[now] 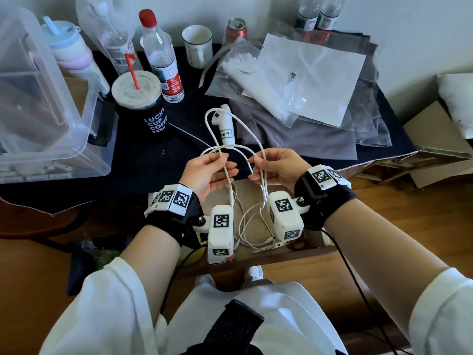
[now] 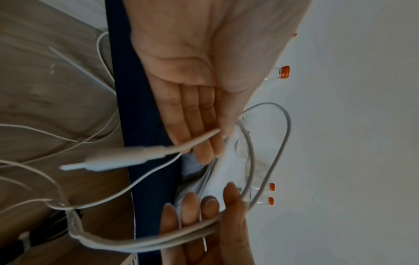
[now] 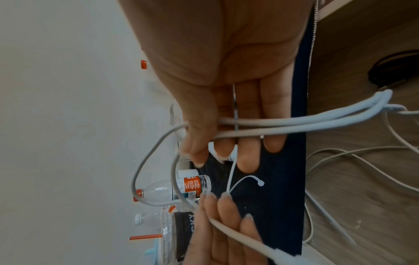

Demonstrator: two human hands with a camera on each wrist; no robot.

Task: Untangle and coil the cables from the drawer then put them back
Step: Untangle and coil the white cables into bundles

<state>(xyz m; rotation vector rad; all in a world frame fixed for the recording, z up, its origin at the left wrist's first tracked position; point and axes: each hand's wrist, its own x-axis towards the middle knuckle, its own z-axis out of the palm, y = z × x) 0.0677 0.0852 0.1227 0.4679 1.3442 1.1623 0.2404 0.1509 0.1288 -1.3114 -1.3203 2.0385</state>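
- Left hand (image 1: 208, 172): thumb and fingers pinch one strand of the thin white round-sheathed charging cable (image 1: 231, 147), near its plug end.
- Right hand (image 1: 277, 167): fingers curl round two strands of same cable, approx. level w/ left hand.
- Cable location: loops held above front edge of the dark-cloth table (image 1: 143, 155); slack hangs down into the open wooden drawer (image 1: 258, 254) below, where more white cable lies tangled.
- Handling (est.): light, limp, smooth sheath, prone to slip; plug ends stiff, joints likely fragile.
- Grip rec.: hold on sheath just behind plug, not at a crossing; feed plug end back thru loop, no hard pulls.
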